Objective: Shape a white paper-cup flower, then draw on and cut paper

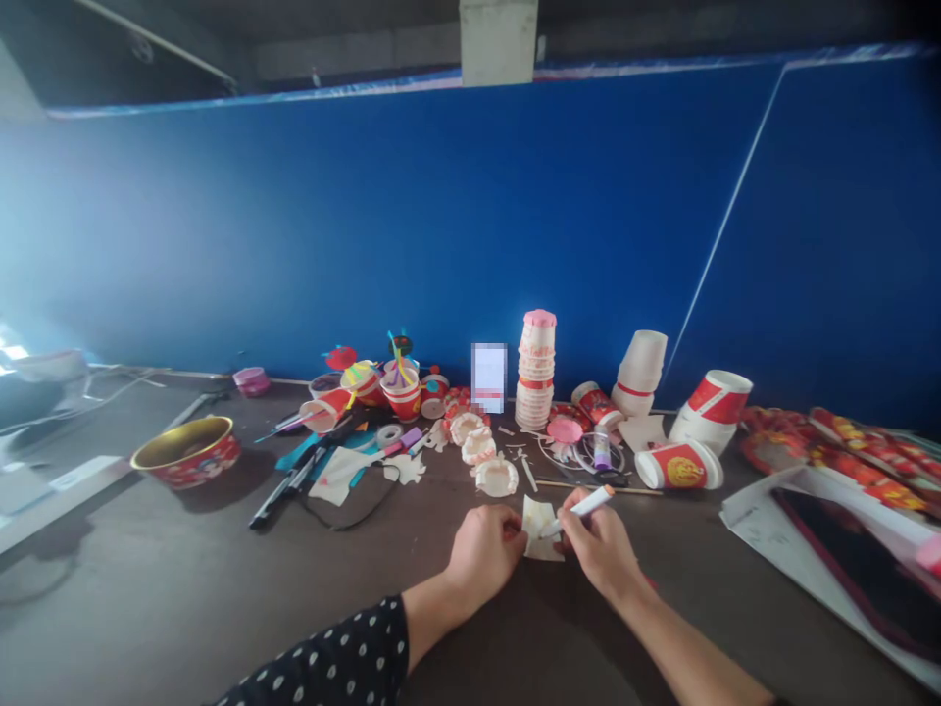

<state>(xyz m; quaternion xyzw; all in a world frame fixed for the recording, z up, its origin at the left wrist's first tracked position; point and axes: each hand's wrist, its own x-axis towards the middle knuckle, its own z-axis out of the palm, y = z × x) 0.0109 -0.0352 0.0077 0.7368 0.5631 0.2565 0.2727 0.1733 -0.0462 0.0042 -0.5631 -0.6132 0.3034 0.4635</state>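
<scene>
The right fingers (574, 518) pinch a white marker (586, 506) in a narrow hold, its tip at a paper piece (542, 529) lying between both hands on the bench (147, 598). The left fingers (509, 528) meet the paper's left edge; whether they pinch or press cannot be told. Caution: a slack left hold could let the paper slide under marker pressure, skewing any mark. Paper rosettes (496, 478) lie just beyond; a stray wrist movement could disturb them

Nothing readable here, gold emblem on the red paper cup (680, 467) at lower right too blurred, white card (489, 378) pixelated at center
</scene>
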